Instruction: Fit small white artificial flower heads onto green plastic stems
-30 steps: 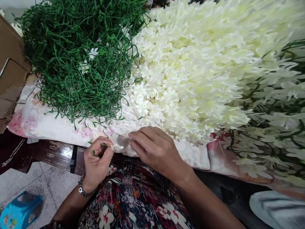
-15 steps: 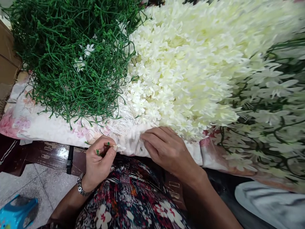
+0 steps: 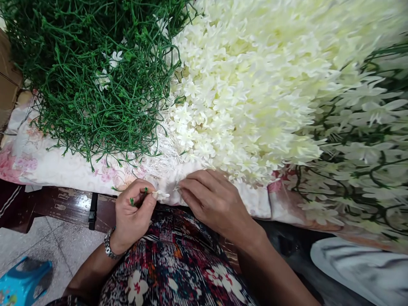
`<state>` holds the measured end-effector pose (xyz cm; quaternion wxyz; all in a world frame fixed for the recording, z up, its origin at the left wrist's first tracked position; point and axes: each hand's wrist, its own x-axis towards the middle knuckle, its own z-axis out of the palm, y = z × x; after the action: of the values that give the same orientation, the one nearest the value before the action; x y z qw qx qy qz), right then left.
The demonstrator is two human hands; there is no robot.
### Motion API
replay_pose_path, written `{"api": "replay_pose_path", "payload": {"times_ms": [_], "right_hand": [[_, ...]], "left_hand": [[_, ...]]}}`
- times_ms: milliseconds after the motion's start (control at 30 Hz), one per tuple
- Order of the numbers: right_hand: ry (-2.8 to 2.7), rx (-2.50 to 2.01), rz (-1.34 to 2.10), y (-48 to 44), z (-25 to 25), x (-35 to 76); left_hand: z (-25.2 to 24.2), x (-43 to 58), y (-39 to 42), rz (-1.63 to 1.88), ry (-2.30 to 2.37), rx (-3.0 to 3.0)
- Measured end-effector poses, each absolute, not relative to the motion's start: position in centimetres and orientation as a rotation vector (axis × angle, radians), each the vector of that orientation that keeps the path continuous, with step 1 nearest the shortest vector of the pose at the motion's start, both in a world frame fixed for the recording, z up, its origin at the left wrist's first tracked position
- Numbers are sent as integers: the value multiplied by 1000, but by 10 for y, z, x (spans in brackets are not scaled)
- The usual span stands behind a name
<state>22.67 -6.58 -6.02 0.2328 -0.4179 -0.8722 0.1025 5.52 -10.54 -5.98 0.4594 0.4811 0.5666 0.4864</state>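
My left hand (image 3: 135,214) is closed in a pinch on a green plastic flower stem (image 3: 131,201), whose small green tips poke out between the fingers. At its thumb and forefinger a small white artificial flower (image 3: 162,195) points to the right. Facing it, my right hand (image 3: 219,204) is closed too, fingertips pinched on a thin white strand (image 3: 177,188) that is hard to make out. A narrow gap separates the two hands. Just beyond them lies a heap of white thread-like strands (image 3: 165,148) on the floral cloth (image 3: 79,170).
A large tangle of green stems (image 3: 105,97) covers the back left. Loose white flower heads (image 3: 239,97) are heaped at centre and right, beside white flowers on green stems (image 3: 366,161). A cardboard box (image 3: 9,80) stands far left; a blue stool (image 3: 25,280) is on the floor.
My right hand has moved left, closer to the white flower in my left hand. My left hand has hardly moved and keeps its pinch. The camera view has shifted slightly.
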Motion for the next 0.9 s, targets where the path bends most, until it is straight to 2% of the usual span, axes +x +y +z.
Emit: {"api": "replay_pose_path", "payload": {"times_ms": [333, 500, 667, 900], "right_hand": [[-2010, -1049, 478, -80, -50, 223], [-2011, -1104, 316, -85, -52, 210], [-1992, -1171, 168, -83, -57, 208], [-2010, -1186, 199, -83, -59, 210]], "left_hand": [[-64, 71, -99, 1240, 1360, 918], [-62, 83, -97, 1228, 1344, 898], [-61, 87, -100, 1262, 1396, 1022], [-62, 84, -102, 1317, 1404, 1463]]}}
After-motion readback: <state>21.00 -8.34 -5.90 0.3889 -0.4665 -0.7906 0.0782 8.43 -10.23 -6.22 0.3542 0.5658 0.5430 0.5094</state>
